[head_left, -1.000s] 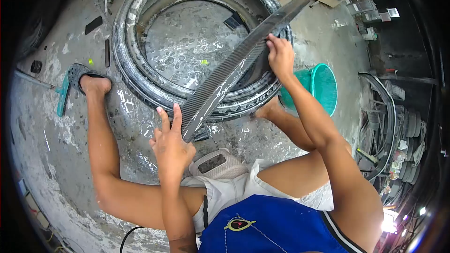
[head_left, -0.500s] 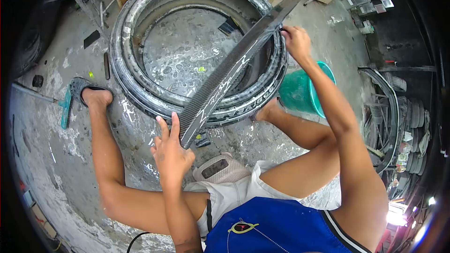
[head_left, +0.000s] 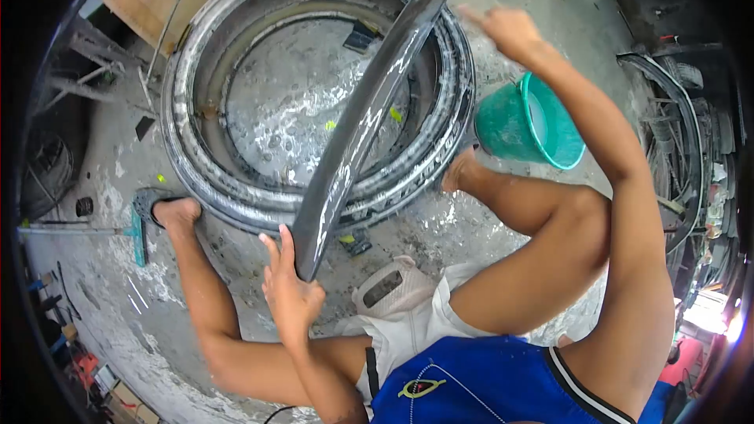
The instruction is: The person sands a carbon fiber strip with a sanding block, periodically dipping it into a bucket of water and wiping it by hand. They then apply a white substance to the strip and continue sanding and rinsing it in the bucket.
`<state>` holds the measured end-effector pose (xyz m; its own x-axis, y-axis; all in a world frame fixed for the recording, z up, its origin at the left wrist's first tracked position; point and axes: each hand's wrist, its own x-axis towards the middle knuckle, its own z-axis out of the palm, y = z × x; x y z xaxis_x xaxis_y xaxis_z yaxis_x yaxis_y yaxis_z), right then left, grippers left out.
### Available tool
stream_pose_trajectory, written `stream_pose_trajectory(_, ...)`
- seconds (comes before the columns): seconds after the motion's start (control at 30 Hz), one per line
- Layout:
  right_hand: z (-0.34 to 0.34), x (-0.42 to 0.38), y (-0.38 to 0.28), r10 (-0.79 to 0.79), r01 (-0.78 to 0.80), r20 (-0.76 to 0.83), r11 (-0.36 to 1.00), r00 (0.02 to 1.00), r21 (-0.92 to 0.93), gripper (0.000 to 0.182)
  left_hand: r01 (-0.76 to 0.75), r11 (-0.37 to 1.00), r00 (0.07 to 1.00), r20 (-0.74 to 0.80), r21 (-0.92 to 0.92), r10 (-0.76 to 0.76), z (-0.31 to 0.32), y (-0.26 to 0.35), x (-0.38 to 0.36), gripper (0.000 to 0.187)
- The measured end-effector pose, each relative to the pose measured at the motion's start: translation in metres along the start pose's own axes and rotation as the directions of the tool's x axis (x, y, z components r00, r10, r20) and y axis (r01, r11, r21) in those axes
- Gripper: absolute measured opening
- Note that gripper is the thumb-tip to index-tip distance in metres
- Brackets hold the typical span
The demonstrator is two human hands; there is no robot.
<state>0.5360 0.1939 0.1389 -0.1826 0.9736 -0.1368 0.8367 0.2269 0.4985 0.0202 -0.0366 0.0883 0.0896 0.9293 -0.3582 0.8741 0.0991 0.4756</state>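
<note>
A long, dark, glossy strip (head_left: 361,118), wet with streaks of light on it, lies slanted across a stack of tyres (head_left: 177,122). My left hand (head_left: 290,290) grips its near lower end, with the fingers along the left edge and the thumb on the other side. My right hand (head_left: 510,34) is raised to the right of the strip's far part, apart from it. Its fingertips are smeared by motion, and I cannot make out whether anything is in them. The strip's far end runs out of the top of the view.
A green bucket (head_left: 499,122) with pale liquid stands right of the tyres. A dark flat piece (head_left: 360,37) lies inside the tyre ring. A teal-headed squeegee (head_left: 138,237) lies by my left foot. A pale perforated stool (head_left: 400,286) is beneath me. Metal stands (head_left: 86,67) are at the left.
The strip has turned, showing a smooth glossy face where a carbon weave showed before. My right hand has come off its edge. My left hand still holds the near end. The view has shifted.
</note>
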Motion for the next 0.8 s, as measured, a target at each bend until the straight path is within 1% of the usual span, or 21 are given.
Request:
stream_pose_trajectory(0.03, 0.005, -0.006, 0.035, 0.087, -0.083, -0.053, 0.994, 0.995, 0.066, 0.048, 0.004, 1.000, 1.000, 0.016, -0.007, -0.004, 0.002, -0.001, 0.002, 0.104)
stream_pose_trajectory(0.07, 0.006, -0.019, 0.056, 0.232, -0.210, -0.133, 0.965, 0.964, 0.156, 0.048, 0.003, 1.000, 1.000, 0.011, -0.003, -0.003, 0.003, 0.003, 0.002, 0.104)
stream_pose_trajectory(0.1, 0.011, -0.034, 0.072, 0.373, -0.321, -0.190, 0.912, 0.908, 0.256, 0.047, 0.012, 1.000, 1.000, -0.013, 0.022, -0.012, 0.004, 0.007, -0.001, 0.105)
stream_pose_trajectory(0.13, 0.027, -0.050, 0.092, 0.444, -0.407, -0.112, 0.878, 0.889, 0.252, 0.042, 0.021, 0.999, 0.999, -0.038, 0.049, -0.019, 0.004, 0.012, -0.002, 0.105)
stream_pose_trajectory(0.17, 0.047, -0.067, 0.111, 0.513, -0.491, -0.033, 0.837, 0.858, 0.241, 0.037, 0.079, 0.993, 0.996, -0.040, 0.093, -0.075, 0.005, 0.021, -0.002, 0.105)
stream_pose_trajectory(0.2, 0.066, -0.083, 0.122, 0.566, -0.579, 0.129, 0.780, 0.814, 0.235, 0.030, 0.077, 0.992, 0.997, -0.040, 0.104, -0.073, 0.010, 0.024, -0.003, 0.105)
stream_pose_trajectory(0.23, 0.087, -0.101, 0.129, 0.601, -0.661, 0.286, 0.719, 0.747, 0.215, 0.026, 0.098, 0.982, 0.993, -0.081, 0.162, -0.086, 0.018, 0.023, -0.004, 0.106)
stream_pose_trajectory(0.27, 0.119, -0.123, 0.136, 0.513, -0.625, 0.395, 0.742, 0.763, 0.244, 0.027, 0.117, 0.969, 0.988, -0.129, 0.217, -0.090, 0.026, 0.020, -0.004, 0.106)
stream_pose_trajectory(0.3, 0.128, -0.137, 0.131, 0.416, -0.591, 0.493, 0.758, 0.764, 0.275, 0.028, 0.116, 0.967, 0.987, -0.137, 0.227, -0.086, 0.030, 0.018, -0.004, 0.106)
stream_pose_trajectory(0.37, 0.137, -0.162, 0.108, 0.288, -0.632, 0.685, 0.706, 0.669, 0.320, 0.031, 0.098, 0.961, 0.987, -0.149, 0.257, -0.061, 0.034, 0.016, -0.003, 0.107)
stream_pose_trajectory(0.4, 0.149, -0.167, 0.102, 0.292, -0.646, 0.694, 0.693, 0.658, 0.321, 0.031, 0.096, 0.957, 0.985, -0.162, 0.273, -0.053, 0.035, 0.018, -0.003, 0.107)
stream_pose_trajectory(0.47, 0.186, -0.179, 0.080, 0.213, -0.602, 0.670, 0.677, 0.711, 0.423, 0.034, 0.078, 0.951, 0.986, -0.167, 0.300, -0.029, 0.033, 0.021, -0.002, 0.108)
stream_pose_trajectory(0.53, 0.246, -0.194, 0.061, 0.217, -0.595, 0.650, 0.671, 0.728, 0.442, 0.035, 0.115, 0.921, 0.984, -0.173, 0.373, -0.053, 0.031, 0.027, -0.002, 0.113)
stream_pose_trajectory(0.57, 0.257, -0.196, 0.044, 0.170, -0.548, 0.705, 0.758, 0.689, 0.352, 0.034, 0.145, 0.908, 0.983, -0.163, 0.392, -0.087, 0.031, 0.028, -0.003, 0.122)
stream_pose_trajectory(0.6, 0.261, -0.201, 0.028, 0.131, -0.482, 0.757, 0.835, 0.641, 0.264, 0.034, 0.140, 0.911, 0.983, -0.167, 0.387, -0.080, 0.032, 0.030, -0.004, 0.122)
stream_pose_trajectory(0.67, 0.262, -0.210, 0.018, -0.062, -0.284, 0.707, 0.888, 0.705, 0.361, 0.032, 0.207, 0.895, 0.969, -0.211, 0.396, -0.130, 0.031, 0.034, -0.004, 0.128)
stream_pose_trajectory(0.7, 0.236, -0.200, 0.025, -0.189, -0.241, 0.694, 0.848, 0.694, 0.471, 0.028, 0.226, 0.882, 0.964, -0.225, 0.414, -0.141, 0.032, 0.033, -0.006, 0.132)
stream_pose_trajectory(0.73, 0.224, -0.198, 0.037, -0.068, -0.325, 0.598, 0.788, 0.799, 0.524, 0.027, 0.231, 0.882, 0.963, -0.225, 0.412, -0.147, 0.032, 0.031, -0.010, 0.132)
stream_pose_trajectory(0.77, 0.215, -0.192, 0.052, 0.065, -0.386, 0.493, 0.714, 0.868, 0.584, 0.026, 0.243, 0.886, 0.956, -0.252, 0.396, -0.150, 0.032, 0.028, -0.014, 0.131)
stream_pose_trajectory(0.8, 0.201, -0.188, 0.075, 0.183, -0.383, 0.364, 0.692, 0.913, 0.612, 0.025, 0.255, 0.888, 0.949, -0.275, 0.382, -0.155, 0.033, 0.024, -0.020, 0.130)
